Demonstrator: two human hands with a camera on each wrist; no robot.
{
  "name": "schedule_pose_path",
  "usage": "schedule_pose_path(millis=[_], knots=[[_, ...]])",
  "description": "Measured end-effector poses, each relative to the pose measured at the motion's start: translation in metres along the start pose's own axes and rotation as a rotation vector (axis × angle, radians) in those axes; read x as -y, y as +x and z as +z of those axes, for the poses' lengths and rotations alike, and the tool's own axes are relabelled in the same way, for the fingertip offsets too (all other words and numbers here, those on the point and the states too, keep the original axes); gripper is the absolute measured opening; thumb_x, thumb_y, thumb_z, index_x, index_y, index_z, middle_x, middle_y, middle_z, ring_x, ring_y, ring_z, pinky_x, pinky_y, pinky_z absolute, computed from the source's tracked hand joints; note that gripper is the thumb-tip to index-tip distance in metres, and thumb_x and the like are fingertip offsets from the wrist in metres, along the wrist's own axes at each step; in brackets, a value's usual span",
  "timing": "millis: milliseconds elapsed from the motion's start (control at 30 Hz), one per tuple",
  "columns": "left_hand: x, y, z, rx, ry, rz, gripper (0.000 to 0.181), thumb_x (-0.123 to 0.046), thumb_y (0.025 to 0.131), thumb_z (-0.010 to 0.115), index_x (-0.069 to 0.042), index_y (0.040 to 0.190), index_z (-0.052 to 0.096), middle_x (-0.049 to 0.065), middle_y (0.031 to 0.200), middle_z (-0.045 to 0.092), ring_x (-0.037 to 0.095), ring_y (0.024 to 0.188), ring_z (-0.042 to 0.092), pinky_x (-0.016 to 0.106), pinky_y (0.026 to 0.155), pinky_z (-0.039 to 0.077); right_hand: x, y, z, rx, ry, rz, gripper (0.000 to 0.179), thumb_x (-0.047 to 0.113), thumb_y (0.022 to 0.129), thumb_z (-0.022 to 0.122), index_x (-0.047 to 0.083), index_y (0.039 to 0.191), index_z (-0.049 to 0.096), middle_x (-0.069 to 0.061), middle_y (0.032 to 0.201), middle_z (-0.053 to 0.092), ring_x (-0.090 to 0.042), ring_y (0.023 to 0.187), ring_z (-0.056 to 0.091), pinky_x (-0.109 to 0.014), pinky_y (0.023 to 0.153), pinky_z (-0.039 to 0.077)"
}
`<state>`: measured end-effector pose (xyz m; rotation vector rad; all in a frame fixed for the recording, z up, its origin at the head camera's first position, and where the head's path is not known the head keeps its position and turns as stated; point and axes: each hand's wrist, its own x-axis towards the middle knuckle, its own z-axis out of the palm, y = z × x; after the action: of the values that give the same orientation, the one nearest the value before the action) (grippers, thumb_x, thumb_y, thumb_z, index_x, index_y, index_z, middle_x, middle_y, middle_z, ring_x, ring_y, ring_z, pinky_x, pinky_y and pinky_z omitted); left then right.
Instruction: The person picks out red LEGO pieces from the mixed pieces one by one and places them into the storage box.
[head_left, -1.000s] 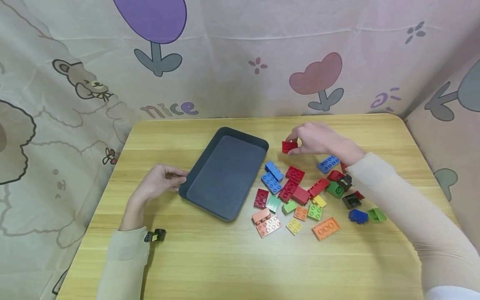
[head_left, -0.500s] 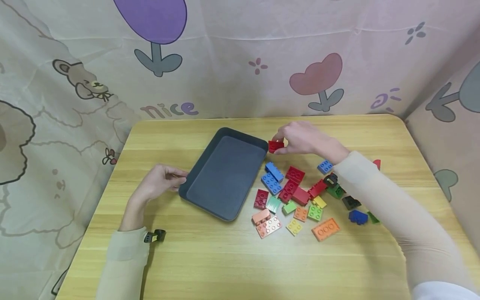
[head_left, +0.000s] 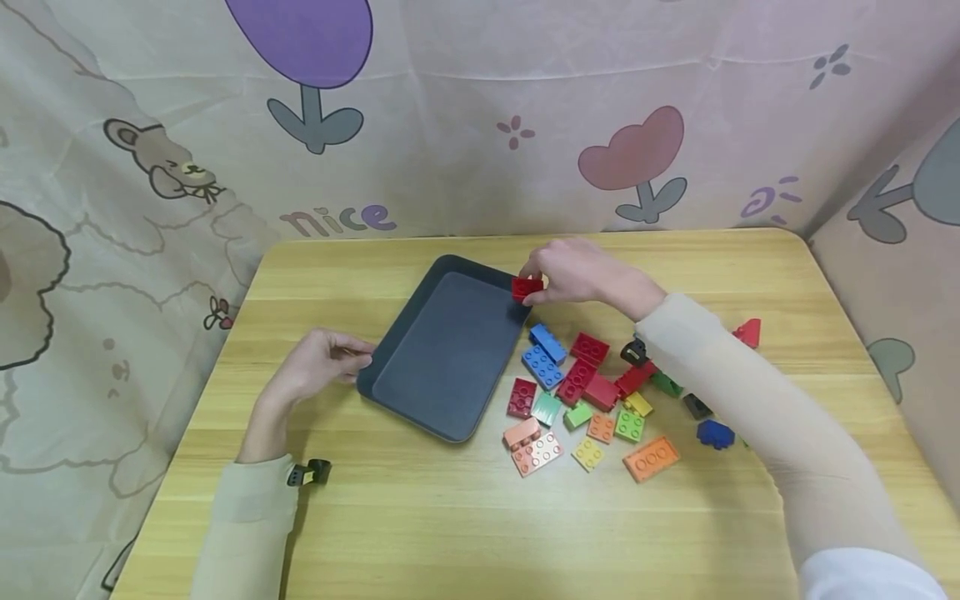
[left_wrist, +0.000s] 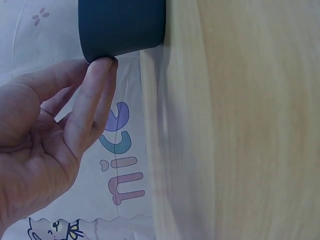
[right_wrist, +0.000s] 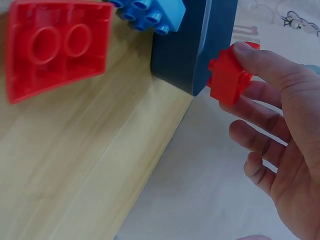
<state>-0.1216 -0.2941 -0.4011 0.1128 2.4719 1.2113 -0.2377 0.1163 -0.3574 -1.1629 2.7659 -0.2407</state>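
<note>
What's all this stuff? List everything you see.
Tray: one, dark grey, on the table
Held brick: one, red, at tray's far right corner
Loose bricks: about twenty, red, blue, green, yellow, orange, peach, black, right of tray
Table: one, pale wood, beneath
Printed cloth: count unclear, pale, around table
Wrist cameras: two, black, at wrists
Sleeves: two, beige, left and right
Left hand: one, touching tray's left side
Right hand: one, gripping that brick

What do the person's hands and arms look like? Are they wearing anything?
The left hand and right hand are bare, with no gloves. Both arms have long, plain beige sleeves. White cloth shows further up the right arm. A small black gadget sits at each wrist; I can't see any cables.
</note>
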Motion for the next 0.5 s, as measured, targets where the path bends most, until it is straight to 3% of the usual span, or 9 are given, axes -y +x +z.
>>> schedule_pose_path(millis=[500], knots=[[0.000,0.001,0.000,-0.009,-0.006,0.000,0.029,-0.006,0.101,0.070,0.007,0.127,0.072,0.029,0.133,0.070,0.012,0.089,0.075,0.031,0.076,0.069,0.016,0.039,0.005,0.002,-0.034,-0.053,0.039,0.045,0.093,0.080,0.015,0.119,0.080,-0.006,0.109,0.080,-0.023,0.093,0.070,-0.038,0.080,0.063]])
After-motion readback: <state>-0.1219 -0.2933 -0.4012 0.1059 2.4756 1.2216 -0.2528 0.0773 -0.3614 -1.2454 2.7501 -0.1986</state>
